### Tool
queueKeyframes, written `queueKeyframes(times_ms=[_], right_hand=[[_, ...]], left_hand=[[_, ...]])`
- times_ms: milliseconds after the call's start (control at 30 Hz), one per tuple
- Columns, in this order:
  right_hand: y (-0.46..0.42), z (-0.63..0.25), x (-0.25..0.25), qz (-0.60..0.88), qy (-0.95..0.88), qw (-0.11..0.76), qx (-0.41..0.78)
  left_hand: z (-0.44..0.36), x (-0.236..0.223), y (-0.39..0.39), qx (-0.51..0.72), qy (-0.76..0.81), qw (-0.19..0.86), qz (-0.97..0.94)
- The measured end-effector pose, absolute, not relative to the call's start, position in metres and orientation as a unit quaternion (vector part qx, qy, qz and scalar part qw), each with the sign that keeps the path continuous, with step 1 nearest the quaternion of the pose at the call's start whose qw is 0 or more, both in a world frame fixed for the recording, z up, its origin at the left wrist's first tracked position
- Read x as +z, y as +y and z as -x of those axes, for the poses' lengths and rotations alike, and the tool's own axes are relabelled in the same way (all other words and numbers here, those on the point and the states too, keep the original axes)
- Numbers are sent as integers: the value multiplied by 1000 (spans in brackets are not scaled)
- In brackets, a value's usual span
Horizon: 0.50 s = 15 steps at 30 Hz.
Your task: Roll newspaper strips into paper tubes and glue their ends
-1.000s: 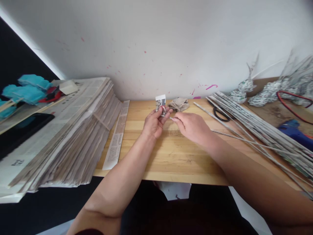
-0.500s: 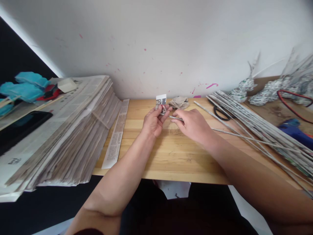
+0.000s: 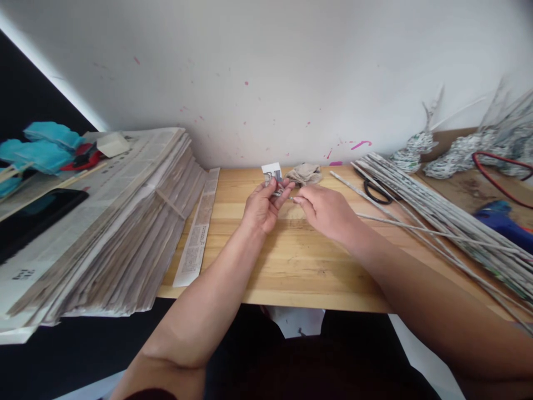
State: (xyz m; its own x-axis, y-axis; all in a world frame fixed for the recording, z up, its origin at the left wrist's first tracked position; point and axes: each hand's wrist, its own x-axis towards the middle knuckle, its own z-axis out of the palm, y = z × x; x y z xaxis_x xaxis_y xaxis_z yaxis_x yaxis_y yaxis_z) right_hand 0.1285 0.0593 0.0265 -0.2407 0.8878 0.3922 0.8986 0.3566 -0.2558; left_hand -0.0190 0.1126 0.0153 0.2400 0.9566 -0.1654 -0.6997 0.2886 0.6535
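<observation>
Our L hand (image 3: 263,208) is palm up, its grip closed: thumb and fingers pinch a small piece of printed paper (image 3: 271,169), w/ its white end standing up past the fingertips. Our R hand (image 3: 327,208), just beside it, has its grip closed too, thumb and fingers on a thin paper rod (image 3: 292,198) btwn the hands; most of the rod is hidden. Both hands are over the front-to-back middle of the wooden surface (image 3: 300,272).

Just behind them, we see a crumpled beige cloth (image 3: 306,173) near the wall (image 3: 250,66), which has pink & purple marks.

To our L, a flat newspaper strip (image 3: 197,230) lies beside a tall newspaper stack (image 3: 129,222). On the stack: a black phone (image 3: 45,214), a whitish block (image 3: 113,144), a red/black item (image 3: 85,157) & light blue bundles (image 3: 52,144), type unclear.

To our R, a bundle of paper rods (image 3: 441,216) lies diagonally, w/ black looped handles (image 3: 377,194) partly under it. Farther R are woven paper forms (image 3: 452,155), a red/black loop (image 3: 499,180) & a blue tool (image 3: 506,222).
</observation>
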Motion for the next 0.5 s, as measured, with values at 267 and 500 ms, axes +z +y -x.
queueKeyframes(times_ms=[267, 500], right_hand=[[58, -129, 27, 563, -788, 248, -12], [58, -129, 28, 583, -788, 200, 19]], left_hand=[[20, 16, 115, 557, 297, 744, -218], [20, 16, 114, 550, 295, 748, -228]])
